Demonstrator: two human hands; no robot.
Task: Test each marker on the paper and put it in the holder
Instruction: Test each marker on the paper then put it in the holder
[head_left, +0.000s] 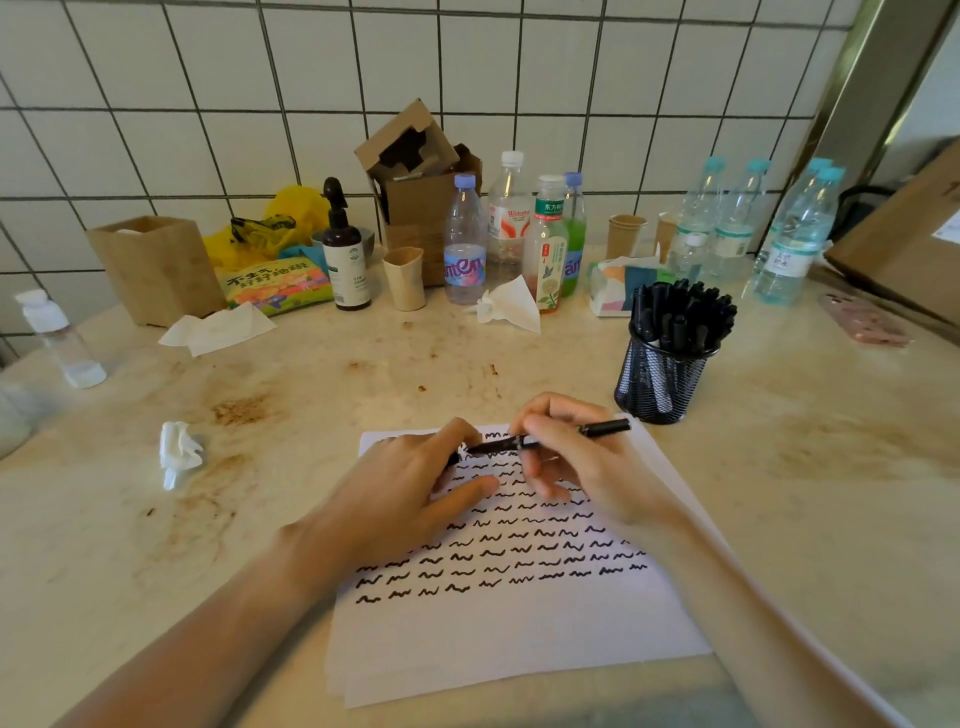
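— So, where's the black marker?
— Gripped in the right hand, lying nearly flat over the scribbled paper on the worktop.
— The left hand?
— Pinching what looks like its cap at the tip; mesh holder of markers stands beside the paper

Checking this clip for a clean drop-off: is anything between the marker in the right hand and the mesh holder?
Nothing visible. The marker in the right hand lies over the paper, and the mesh holder stands just beyond the paper's far right corner, with only bare countertop between. The holder is already crowded with markers.
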